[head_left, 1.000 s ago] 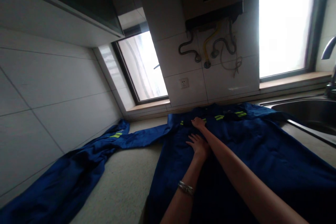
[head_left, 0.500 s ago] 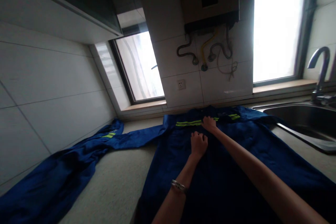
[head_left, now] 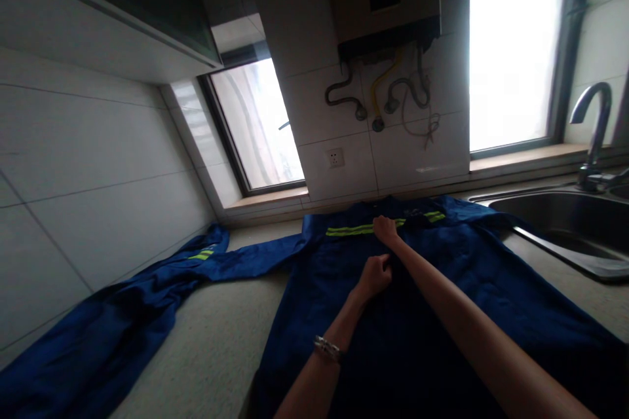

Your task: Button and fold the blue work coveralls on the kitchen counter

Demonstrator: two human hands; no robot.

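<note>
A blue work jacket (head_left: 334, 288) with yellow-green reflective stripes lies spread on the counter, its collar toward the wall. My right hand (head_left: 386, 230) is closed on the jacket's front at the chest stripe. Just below it, my left hand (head_left: 376, 275), with a silver bracelet on that wrist, is closed on the cloth along the middle of the front. The fingertips of both hands are partly hidden, and the dark cloth hides any fastening between them. One sleeve stretches left to a second blue garment (head_left: 118, 308) with a similar stripe.
A steel sink (head_left: 607, 270) with a tall faucet (head_left: 597, 118) is at the right, one sleeve reaching its rim. A water heater (head_left: 383, 0) with hoses hangs on the tiled wall above a socket (head_left: 335, 157). An upper cabinet (head_left: 122, 13) overhangs at left.
My left hand has turned, its fingers curling in tighter, and moved slightly down the jacket front. My right hand stays at the stripe, its fingers more closed. The view has shifted slightly.
</note>
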